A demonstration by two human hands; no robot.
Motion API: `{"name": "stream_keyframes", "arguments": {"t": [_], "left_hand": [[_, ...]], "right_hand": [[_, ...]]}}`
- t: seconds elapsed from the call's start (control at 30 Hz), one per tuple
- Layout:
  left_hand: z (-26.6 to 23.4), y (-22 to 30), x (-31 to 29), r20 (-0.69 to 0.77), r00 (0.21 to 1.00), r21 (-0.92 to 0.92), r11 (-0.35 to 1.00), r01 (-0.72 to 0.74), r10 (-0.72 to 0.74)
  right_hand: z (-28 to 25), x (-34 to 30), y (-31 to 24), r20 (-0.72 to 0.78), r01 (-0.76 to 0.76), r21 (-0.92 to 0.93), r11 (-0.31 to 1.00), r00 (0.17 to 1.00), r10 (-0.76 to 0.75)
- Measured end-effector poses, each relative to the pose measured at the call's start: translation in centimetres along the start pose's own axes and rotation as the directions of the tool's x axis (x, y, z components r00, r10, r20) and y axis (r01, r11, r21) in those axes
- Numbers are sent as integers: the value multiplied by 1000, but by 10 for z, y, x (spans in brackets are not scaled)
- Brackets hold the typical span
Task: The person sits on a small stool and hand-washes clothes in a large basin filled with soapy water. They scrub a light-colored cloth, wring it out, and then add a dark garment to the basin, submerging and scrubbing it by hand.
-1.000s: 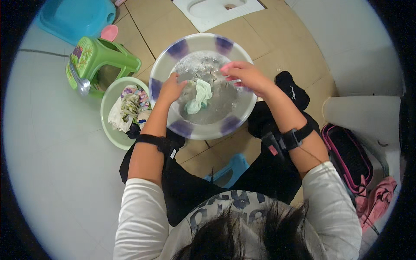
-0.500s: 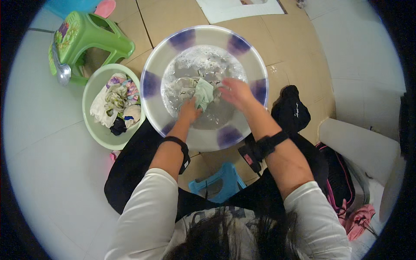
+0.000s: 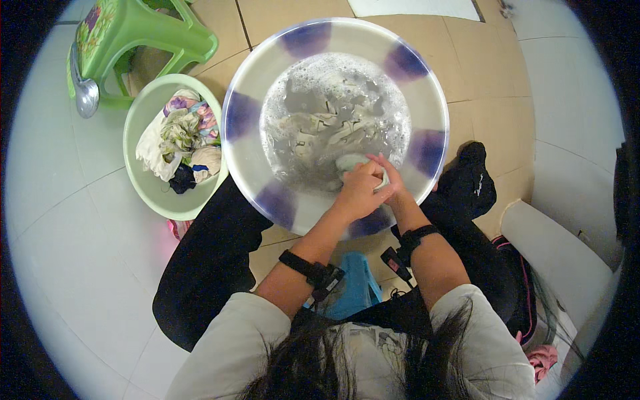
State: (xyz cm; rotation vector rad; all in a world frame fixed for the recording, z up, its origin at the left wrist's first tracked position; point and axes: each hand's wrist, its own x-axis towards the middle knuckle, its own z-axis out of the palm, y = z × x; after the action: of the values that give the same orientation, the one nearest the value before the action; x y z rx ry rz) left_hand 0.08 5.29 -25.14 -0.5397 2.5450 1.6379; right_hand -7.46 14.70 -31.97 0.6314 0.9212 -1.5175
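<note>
Grip: left hand (image 3: 360, 192) and right hand (image 3: 393, 176) together, clamped on soft pale-green cloth (image 3: 349, 161), near the right rim of a round white-and-purple plastic basin (image 3: 248, 160) — soapy wetness could make it slip, or drips land outside.

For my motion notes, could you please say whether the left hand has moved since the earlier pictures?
Yes: within the purple-patched washbasin, the left hand moved from left to lower right.

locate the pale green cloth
The cloth is right of centre in the head view, held between the left hand and right hand over the large basin.
</note>
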Motion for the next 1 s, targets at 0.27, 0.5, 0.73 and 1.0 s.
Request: {"name": "stream_keyframes", "arguments": {"t": [0.27,0.5,0.73,1.0], "left_hand": [[17,-68,9,-352,753,-248,831,498,-556],[-2,-148,-46,-423,818,582,575,574,-389],[53,-53,-10,15,996,70,994,84,-85],[52,-39,10,-360,847,-227,918,326,-390]], "right_hand": [[50,-8,51,-283,102,-578,810,905,-316],[-4,5,36,-44,118,-838,532,959,-281],[-58,21,31,-117,106,-99,989,986,-118],[-15,23,54,-282,179,-293,939,923,-263]]}}
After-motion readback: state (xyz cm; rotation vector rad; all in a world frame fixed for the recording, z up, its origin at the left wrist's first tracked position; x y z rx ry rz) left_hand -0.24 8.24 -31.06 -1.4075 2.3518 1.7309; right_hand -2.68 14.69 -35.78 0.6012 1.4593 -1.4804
